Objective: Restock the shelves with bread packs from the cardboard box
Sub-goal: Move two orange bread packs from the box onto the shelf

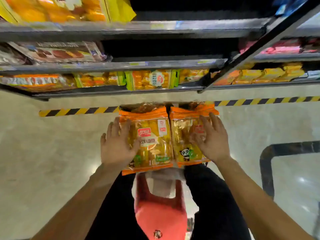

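Left hand (117, 144) and right hand (213, 141), fingers spread straight, partly cover two bread packs (154, 135).

Two bread packs lay side by side, inner edges touching, in front of the shelves and above the floor. The left pack (152, 141) and the right pack (187, 135) were clear bags with orange borders, showing golden bread and a red logo each. The right pack also bore a small panda figure. Both faced up, short ends toward the shelves. The left hand (117, 144) rested flat on the left pack's outer side, the right hand (213, 139) on the right pack's. On the lowest shelf (121, 90) a green-edged pack (152, 80) lay among similar orange ones.
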A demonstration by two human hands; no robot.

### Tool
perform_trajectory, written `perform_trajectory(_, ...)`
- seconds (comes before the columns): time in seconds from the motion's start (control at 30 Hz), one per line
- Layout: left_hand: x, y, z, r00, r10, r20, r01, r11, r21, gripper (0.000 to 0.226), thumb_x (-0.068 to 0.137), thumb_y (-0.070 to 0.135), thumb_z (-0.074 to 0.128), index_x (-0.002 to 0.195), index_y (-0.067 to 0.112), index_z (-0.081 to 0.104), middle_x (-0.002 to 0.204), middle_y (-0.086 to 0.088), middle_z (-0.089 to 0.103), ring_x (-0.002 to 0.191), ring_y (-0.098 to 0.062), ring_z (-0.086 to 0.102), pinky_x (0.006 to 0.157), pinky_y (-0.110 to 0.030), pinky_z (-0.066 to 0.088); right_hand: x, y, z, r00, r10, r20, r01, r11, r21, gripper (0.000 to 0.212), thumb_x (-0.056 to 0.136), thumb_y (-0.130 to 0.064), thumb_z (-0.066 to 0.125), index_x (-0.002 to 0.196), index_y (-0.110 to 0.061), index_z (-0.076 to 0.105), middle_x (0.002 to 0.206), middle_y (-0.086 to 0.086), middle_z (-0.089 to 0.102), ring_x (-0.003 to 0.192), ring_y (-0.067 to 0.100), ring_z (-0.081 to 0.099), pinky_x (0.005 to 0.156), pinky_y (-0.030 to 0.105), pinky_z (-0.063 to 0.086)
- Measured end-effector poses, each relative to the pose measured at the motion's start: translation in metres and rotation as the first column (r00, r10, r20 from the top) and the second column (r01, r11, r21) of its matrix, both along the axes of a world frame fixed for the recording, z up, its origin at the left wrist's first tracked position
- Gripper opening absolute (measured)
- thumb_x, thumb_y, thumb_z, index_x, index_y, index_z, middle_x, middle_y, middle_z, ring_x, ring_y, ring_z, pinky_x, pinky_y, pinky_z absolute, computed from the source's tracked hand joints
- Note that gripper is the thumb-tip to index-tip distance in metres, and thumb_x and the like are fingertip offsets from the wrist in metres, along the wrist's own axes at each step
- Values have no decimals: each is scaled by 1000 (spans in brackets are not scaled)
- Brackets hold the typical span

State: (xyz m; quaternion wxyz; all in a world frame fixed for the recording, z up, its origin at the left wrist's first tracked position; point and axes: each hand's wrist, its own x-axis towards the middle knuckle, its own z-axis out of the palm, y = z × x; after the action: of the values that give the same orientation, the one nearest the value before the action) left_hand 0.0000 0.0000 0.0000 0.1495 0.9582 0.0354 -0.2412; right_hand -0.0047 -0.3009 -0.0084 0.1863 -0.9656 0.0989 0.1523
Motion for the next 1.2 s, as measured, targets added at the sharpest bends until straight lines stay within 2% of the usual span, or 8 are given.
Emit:
perform_trajectory(0.13, -5, -9, -49, 988, 131, 79, -125, 989, -75, 72, 83, 70, 40, 146, 37, 26, 158, -5, 19, 141, -32, 29, 101, -57, 41, 1, -39, -49, 987, 50, 154, -50, 999, -5, 67, 87, -55, 51, 142, -19, 43, 153, 21, 27, 138, 43, 29, 107, 55, 35)
perform_trajectory(0.27, -14, -22, -74, 940, 298, 164, -275, 950, -150, 85, 72, 77, 48, 146, 41, 25, 158, 8, 9, 141, -29, 30, 95, -56, 43, -7, -60, -76, 992, -129, 5, 125, 966, 228, 110, 67, -64, 72, 152, -42, 5, 163, -2, -5, 146, 3, -6, 111, 33, 13)
perform_trajectory(0.47, -23, -13, -91, 912, 383, 143, -347, 910, -227, 102, 46, 99, 38, 138, 68, 7, 156, 2, 28, 138, -27, 35, 104, -59, 37, -7, -76, -93, 990, -100, -105, 139, 850, 509, 109, 57, -71, 73, 140, -68, 1, 149, -25, 36, 132, 4, 44, 109, 40, 37)
perform_trajectory(0.63, -32, -6, -103, 902, 376, 212, -280, 884, -375, 97, 50, 95, 48, 138, 68, 15, 151, 12, 38, 135, -17, 40, 107, -51, 37, -13, -70, -100, 996, -81, 45, 56, 914, 403, 109, 62, -65, 72, 149, -52, 7, 151, -20, 32, 135, 7, 38, 106, 31, 33)
perform_trajectory(0.73, -43, 2, -102, 896, 381, 227, -238, 846, -478, 96, 55, 87, 57, 141, 55, 31, 141, 22, 45, 126, -7, 47, 105, -39, 39, -26, -64, -100, 972, -160, 170, 64, 884, 464, 99, 65, -50, 77, 146, -48, 20, 129, -27, 42, 116, -2, 46, 95, 22, 35)
perform_trajectory(0.83, -53, 1, -99, 907, 350, 235, -202, 851, -485, 90, 63, 79, 65, 142, 45, 38, 136, 15, 48, 124, -12, 48, 94, -29, 37, -40, -66, -103, 969, -211, 130, 98, 807, 583, 97, 61, -56, 79, 141, -56, 26, 123, -37, 48, 113, 1, 55, 100, 33, 45)
perform_trajectory(0.97, -61, -4, -104, 906, 348, 243, -204, 859, -469, 91, 67, 70, 69, 146, 38, 36, 146, -9, 45, 133, -28, 43, 97, -35, 36, -49, -62, -106, 979, -149, 141, 53, 848, 528, 103, 62, -65, 73, 149, -47, 19, 147, -12, 42, 126, 14, 51, 100, 32, 42)
perform_trajectory(1.2, -83, -1, -98, 876, 358, 323, -134, 825, -550, 86, 75, 56, 71, 148, 31, 34, 150, -6, 39, 133, -29, 41, 101, -42, 39, -79, -62, -84, 945, -82, 316, -87, 869, 487, 88, 83, -41, 72, 152, -38, 18, 148, -1, 38, 129, 20, 44, 101, 37, 41)
